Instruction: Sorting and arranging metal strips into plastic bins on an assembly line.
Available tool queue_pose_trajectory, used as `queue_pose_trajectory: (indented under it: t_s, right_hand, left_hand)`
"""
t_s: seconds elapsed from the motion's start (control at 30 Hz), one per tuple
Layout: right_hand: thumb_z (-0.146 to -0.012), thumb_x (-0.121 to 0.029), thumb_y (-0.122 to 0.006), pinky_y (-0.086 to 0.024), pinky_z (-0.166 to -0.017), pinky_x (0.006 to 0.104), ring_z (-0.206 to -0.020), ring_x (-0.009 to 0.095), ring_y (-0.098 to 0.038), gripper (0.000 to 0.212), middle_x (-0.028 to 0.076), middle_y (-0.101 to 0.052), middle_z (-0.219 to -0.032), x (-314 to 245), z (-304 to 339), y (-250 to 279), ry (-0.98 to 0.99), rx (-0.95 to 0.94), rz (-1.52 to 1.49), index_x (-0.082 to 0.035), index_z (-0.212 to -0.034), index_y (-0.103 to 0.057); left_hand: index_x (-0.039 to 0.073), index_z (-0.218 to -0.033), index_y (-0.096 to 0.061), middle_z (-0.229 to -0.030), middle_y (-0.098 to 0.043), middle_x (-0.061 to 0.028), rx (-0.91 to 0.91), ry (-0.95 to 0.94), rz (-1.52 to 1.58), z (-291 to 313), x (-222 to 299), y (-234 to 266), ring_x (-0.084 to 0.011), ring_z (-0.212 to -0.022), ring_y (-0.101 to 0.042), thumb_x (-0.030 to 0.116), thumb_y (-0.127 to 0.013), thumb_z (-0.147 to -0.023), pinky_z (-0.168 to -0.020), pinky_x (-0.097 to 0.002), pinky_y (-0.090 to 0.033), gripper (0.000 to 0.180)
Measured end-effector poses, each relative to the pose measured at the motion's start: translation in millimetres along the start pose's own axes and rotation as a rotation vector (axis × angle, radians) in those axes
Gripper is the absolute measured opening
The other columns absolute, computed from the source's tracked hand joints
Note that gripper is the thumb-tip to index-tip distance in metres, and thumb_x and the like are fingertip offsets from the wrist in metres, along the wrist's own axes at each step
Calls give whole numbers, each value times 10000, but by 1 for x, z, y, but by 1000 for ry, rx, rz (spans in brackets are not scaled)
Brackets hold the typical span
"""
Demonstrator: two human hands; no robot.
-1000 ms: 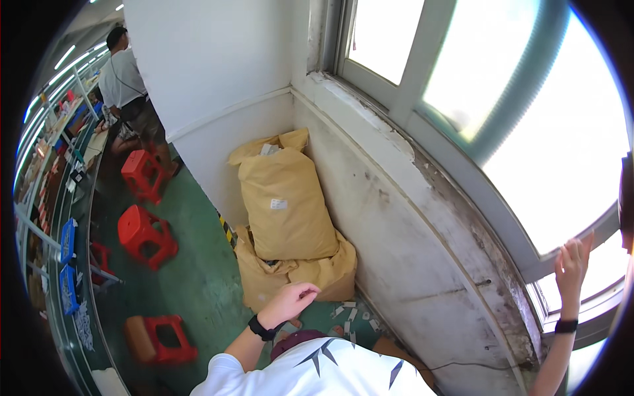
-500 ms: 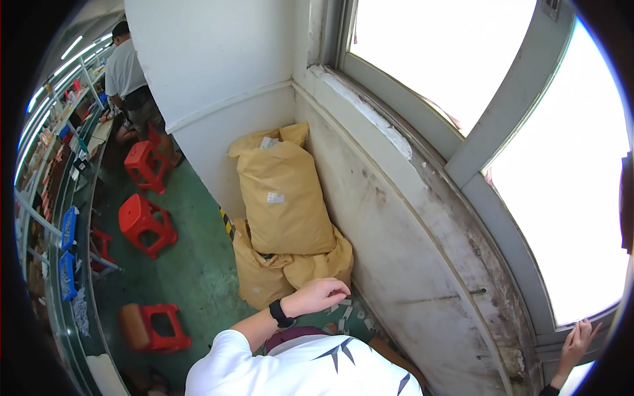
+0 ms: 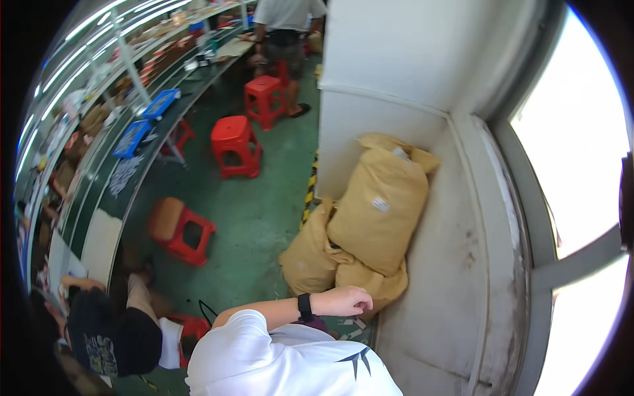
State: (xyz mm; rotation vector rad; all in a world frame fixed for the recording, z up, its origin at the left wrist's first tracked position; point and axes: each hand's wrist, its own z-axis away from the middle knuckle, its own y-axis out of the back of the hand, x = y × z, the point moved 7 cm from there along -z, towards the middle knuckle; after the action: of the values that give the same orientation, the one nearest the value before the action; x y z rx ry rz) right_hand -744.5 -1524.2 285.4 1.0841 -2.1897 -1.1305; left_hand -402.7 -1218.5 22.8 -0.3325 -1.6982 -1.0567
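Observation:
My left hand (image 3: 343, 301) hangs in front of my body at the lower middle, a black watch (image 3: 305, 307) on its wrist. Its fingers are curled in, and nothing shows in them. Beyond it lie stacked tan sacks: a full one (image 3: 380, 208) rests on top, with a lower sack (image 3: 309, 254) to its left. The hand overlaps the lower sacks in the picture; whether it touches them I cannot tell. Small pale pieces (image 3: 353, 328) lie scattered on the floor beneath the hand. My right hand is out of view.
Red stools (image 3: 238, 146) stand along a curved-looking workbench (image 3: 102, 247) bearing blue trays (image 3: 132, 138). One person (image 3: 284, 33) stands at the far end; another (image 3: 115, 330) works at lower left. A wall (image 3: 442, 264) and window frame (image 3: 528, 218) close off the right.
My view has swung left, so the sacks and stools appear further right. The right hand, earlier by the window frame, has left the view. My left fingers look more curled.

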Motion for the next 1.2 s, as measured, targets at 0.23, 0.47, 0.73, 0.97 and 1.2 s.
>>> queue_pose_trajectory:
  t_s: [0.23,0.47,0.73,0.97,1.2]
  right_hand:
    - [-791,-71,-658,-519,-707,377,-777,295,-628,247,166,-664,-906,-187,-9,-102,87,-696,-509,-33,-1035,-667]
    - [-810,-113,-628,-465,-589,310,-601,204,-563,221,85,-584,-680,-505,5,-158,576,-495,-819,-4,-1002,-631]
    - [-957,-243,-467,-404,-969,425,-1049,220,-546,322,121,-576,-1099,-913,25,-144,396,-1208,-1650,39,-1047,-593]
    - [-937,-370,-497,-464,-898,443,-1076,260,-555,434,164,-589,-1138,-1151,110,-97,-149,-2177,-2115,22,-1109,-572]
    - [-879,-93,-559,-540,-608,286,-680,213,-654,166,123,-666,-729,-1335,33,-186,861,-1480,-1506,54,-879,-638]
  left_hand:
    - [69,-846,-641,-714,-615,-89,323,154,-64,100,-35,145,-239,-632,-595,217,-628,-848,-583,-327,-459,148]
    - [117,-1083,-561,-813,-610,-114,712,181,-196,261,-131,332,-283,-699,-591,158,-528,-912,-636,-355,-472,179]
    - [104,-1256,-492,-1149,-518,-124,883,-132,-523,356,-107,536,-289,-1045,-523,129,-652,-808,-874,-383,-449,476]
    - [103,-1067,-624,-864,-644,-78,955,97,-582,379,-231,681,-273,-822,-621,252,-604,-816,-704,-371,-492,292]
    - [42,-831,-651,-796,-628,-113,1292,448,-437,514,-374,830,-280,-717,-615,219,-618,-838,-635,-347,-482,181]
